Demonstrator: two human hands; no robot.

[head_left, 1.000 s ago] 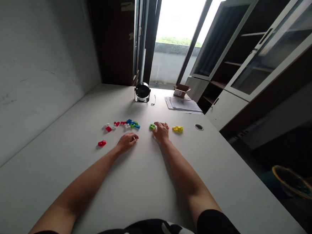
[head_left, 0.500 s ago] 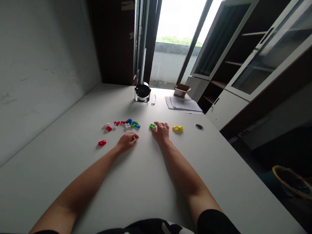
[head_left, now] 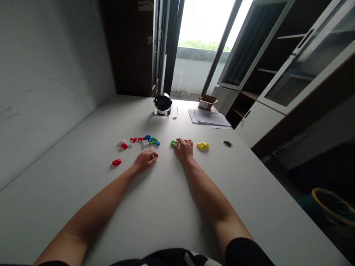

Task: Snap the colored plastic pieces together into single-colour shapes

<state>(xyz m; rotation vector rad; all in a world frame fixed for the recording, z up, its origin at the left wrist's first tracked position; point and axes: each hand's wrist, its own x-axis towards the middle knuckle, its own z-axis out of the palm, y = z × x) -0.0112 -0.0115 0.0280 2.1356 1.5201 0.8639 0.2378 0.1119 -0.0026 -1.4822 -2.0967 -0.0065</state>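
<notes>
My left hand (head_left: 145,160) rests on the white table (head_left: 159,213), its fingers loosely bent and slightly apart, with nothing visible in them. Just beyond it lies a cluster of small plastic toy pieces, among them a blue piece (head_left: 147,137) and a white piece (head_left: 145,143). My right hand (head_left: 183,151) is at a green plastic piece (head_left: 173,143) on the tabletop, thumb and forefinger closed at its right end. An orange piece (head_left: 190,141) shows partly behind that hand; the rest of it is hidden. Yellow pieces (head_left: 203,146) lie to the right.
Farther left are red pieces (head_left: 124,146), and a lone red piece (head_left: 116,162) lies nearer me. A round black device on a stand (head_left: 162,104), papers (head_left: 210,118) and a small open cardboard box (head_left: 207,103) stand at the back. A round cable hole (head_left: 227,144) is at right.
Hardly anything differs. My right hand stays at the green piece with a very small finger shift, and the whole view has slid slightly.
</notes>
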